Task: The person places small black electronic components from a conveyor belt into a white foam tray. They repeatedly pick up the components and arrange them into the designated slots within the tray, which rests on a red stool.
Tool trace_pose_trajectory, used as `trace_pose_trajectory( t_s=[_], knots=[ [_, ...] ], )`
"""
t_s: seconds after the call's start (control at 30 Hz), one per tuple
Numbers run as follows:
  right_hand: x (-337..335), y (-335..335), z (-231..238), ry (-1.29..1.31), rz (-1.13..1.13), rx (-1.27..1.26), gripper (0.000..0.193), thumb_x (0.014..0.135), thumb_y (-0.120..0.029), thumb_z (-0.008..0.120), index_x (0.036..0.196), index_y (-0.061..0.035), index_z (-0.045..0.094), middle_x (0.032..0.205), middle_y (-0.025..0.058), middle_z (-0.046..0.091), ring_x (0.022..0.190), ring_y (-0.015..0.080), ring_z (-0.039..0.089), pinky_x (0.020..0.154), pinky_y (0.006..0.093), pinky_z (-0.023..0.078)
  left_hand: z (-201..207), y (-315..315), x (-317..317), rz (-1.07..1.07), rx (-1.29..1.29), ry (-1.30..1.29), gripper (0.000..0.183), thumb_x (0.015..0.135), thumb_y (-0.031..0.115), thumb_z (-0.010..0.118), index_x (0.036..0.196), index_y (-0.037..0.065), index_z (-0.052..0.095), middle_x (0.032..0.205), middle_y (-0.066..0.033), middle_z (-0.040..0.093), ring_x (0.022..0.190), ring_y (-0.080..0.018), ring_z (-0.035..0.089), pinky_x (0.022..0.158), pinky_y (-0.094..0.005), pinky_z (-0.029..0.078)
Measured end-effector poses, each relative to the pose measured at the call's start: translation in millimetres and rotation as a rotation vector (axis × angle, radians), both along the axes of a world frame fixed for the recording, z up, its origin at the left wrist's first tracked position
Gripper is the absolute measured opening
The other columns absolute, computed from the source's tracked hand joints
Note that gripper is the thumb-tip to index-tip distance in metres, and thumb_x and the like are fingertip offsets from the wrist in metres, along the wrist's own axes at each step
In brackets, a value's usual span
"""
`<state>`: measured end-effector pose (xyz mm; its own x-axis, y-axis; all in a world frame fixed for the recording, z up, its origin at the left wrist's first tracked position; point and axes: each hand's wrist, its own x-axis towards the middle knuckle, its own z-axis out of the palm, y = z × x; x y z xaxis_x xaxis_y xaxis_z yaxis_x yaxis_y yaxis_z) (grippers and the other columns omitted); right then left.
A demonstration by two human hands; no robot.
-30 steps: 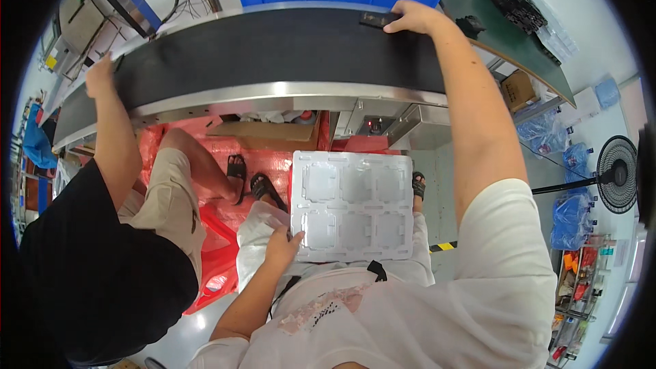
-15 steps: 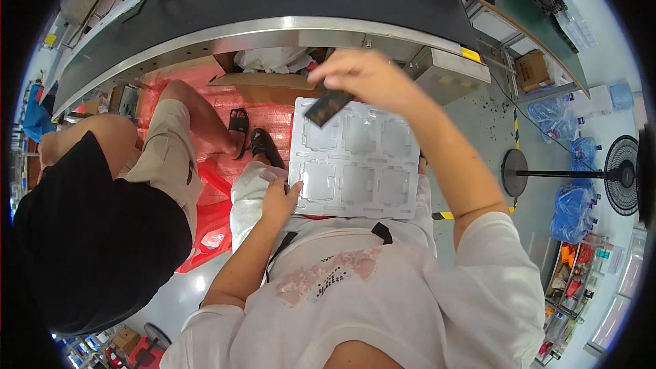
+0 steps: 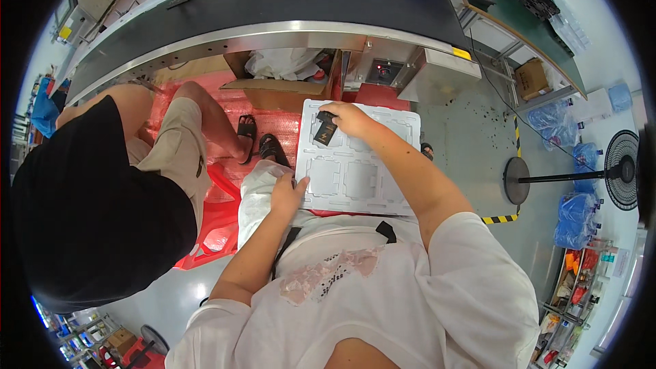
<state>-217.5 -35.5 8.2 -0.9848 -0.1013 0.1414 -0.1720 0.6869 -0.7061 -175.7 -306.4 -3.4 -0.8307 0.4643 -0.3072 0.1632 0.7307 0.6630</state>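
Note:
On my lap rests a white plastic tray [image 3: 330, 206] with moulded square pockets in rows. My left hand [image 3: 287, 195] grips its near left edge, the thumb lying on top. Over the far left pocket, my right hand [image 3: 347, 119] pinches a flat black battery [image 3: 325, 131] with gold markings. The battery lies slightly slanted at that pocket; whether it touches the pocket floor I cannot tell. My right hand and forearm hide part of the far pockets and the tray's right side. The visible near pockets hold nothing.
A black conveyor belt [image 3: 287, 0] with a metal edge runs across ahead. Beneath it stands an open cardboard box [image 3: 277, 98] with white plastic. A person in a black top [image 3: 102, 212] sits close on my left by a red stool [image 3: 222, 198]. A fan [image 3: 620, 169] stands right.
My right hand has come down and nearer, bringing the battery onto the tray's far left pocket. My left hand still holds the tray edge. The view has shifted slightly.

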Motion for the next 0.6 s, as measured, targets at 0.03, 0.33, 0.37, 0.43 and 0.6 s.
trace_pose_trajectory(
  t_s=[0.03, 0.33, 0.37, 0.43, 0.6],
  knots=[
    [4, -1, 1, -0.032, -0.046, 0.07, 0.043, 0.07, -0.004, 0.063, 0.112, -0.0061, 0.057, 0.108, 0.0147, 0.058, 0.103, 0.0323, 0.055, 0.09, 0.0378, 0.044, 2, 1, -2, -0.013, -0.017, -0.02, 0.049, 0.081, 0.04, 0.061, 0.099, -0.006, 0.056, 0.096, -0.0255, 0.057, 0.09, -0.0386, 0.055, 0.078, -0.0441, 0.044],
    [21, -80, 8, -0.098, -0.399, 0.792, 0.067, 0.063, -0.022, 0.075, 0.118, 0.0011, 0.045, 0.106, 0.0187, 0.054, 0.097, 0.0329, 0.054, 0.078, 0.0452, 0.043, -12, -1, 7, 0.046, -0.006, 0.17, 0.05, 0.081, 0.04, 0.062, 0.102, -0.005, 0.058, 0.092, -0.0232, 0.06, 0.084, -0.0349, 0.058, 0.074, -0.0408, 0.046],
    [20, -80, 4, -0.065, -0.417, 0.849, 0.063, 0.063, -0.02, 0.074, 0.116, 0.0022, 0.047, 0.104, 0.0193, 0.055, 0.097, 0.0327, 0.054, 0.077, 0.0446, 0.044, -17, -3, 8, 0.044, 0.001, 0.18, 0.05, 0.081, 0.04, 0.062, 0.103, -0.005, 0.058, 0.093, -0.0236, 0.06, 0.085, -0.0352, 0.058, 0.075, -0.0407, 0.046],
    [17, -72, 6, -0.077, -0.281, 0.817, 0.056, 0.062, -0.017, 0.072, 0.11, 0.0034, 0.05, 0.101, 0.0201, 0.056, 0.095, 0.0318, 0.055, 0.076, 0.0432, 0.045, -18, -2, 7, 0.042, 0.023, 0.204, 0.051, 0.081, 0.04, 0.061, 0.103, -0.006, 0.058, 0.095, -0.0245, 0.06, 0.087, -0.0358, 0.057, 0.077, -0.0406, 0.046],
    [25, -66, 27, -0.231, 0.097, 0.78, 0.04, 0.066, -0.01, 0.063, 0.102, 0.0049, 0.055, 0.1, 0.0214, 0.057, 0.093, 0.0314, 0.056, 0.075, 0.0417, 0.046, -14, -3, 8, 0.057, 0.013, 0.144, 0.051, 0.081, 0.041, 0.062, 0.103, -0.005, 0.057, 0.095, -0.025, 0.06, 0.089, -0.036, 0.057, 0.078, -0.0404, 0.046]
  ],
)
